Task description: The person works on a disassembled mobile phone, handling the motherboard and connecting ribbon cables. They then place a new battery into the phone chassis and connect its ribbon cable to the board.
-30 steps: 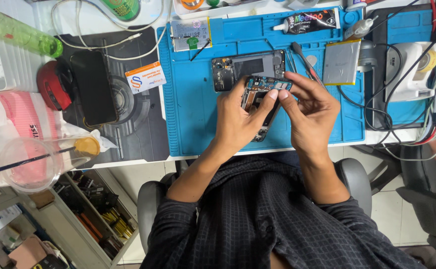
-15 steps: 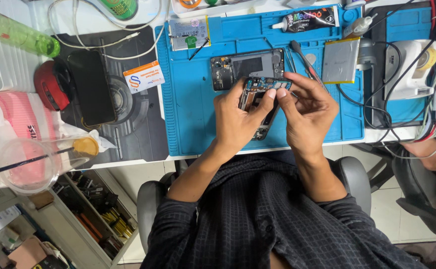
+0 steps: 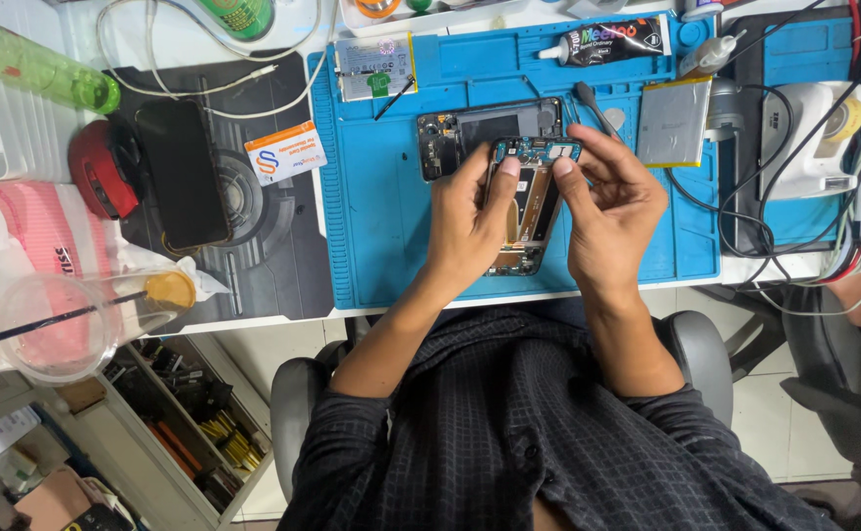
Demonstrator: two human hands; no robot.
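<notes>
Head view, work: an opened phone body (image 3: pixel 521 211) lies on the blue repair mat (image 3: pixel 372 216), just below a separate dark phone frame (image 3: pixel 485 133).
Left hand (image 3: pixel 470 221): fingers curled, fingertip pressing the body's top left corner; grip pinching that edge.
Right hand (image 3: pixel 612 211): thumb and forefinger pinched on the top right corner.
Nearby: spudger (image 3: pixel 593 106) and silver battery (image 3: pixel 673 122) just beside the right hand; glue tube (image 3: pixel 612 41) at the bench's far edge.
Doing it well: press evenly on both corners, keep the body flat on the mat.
</notes>
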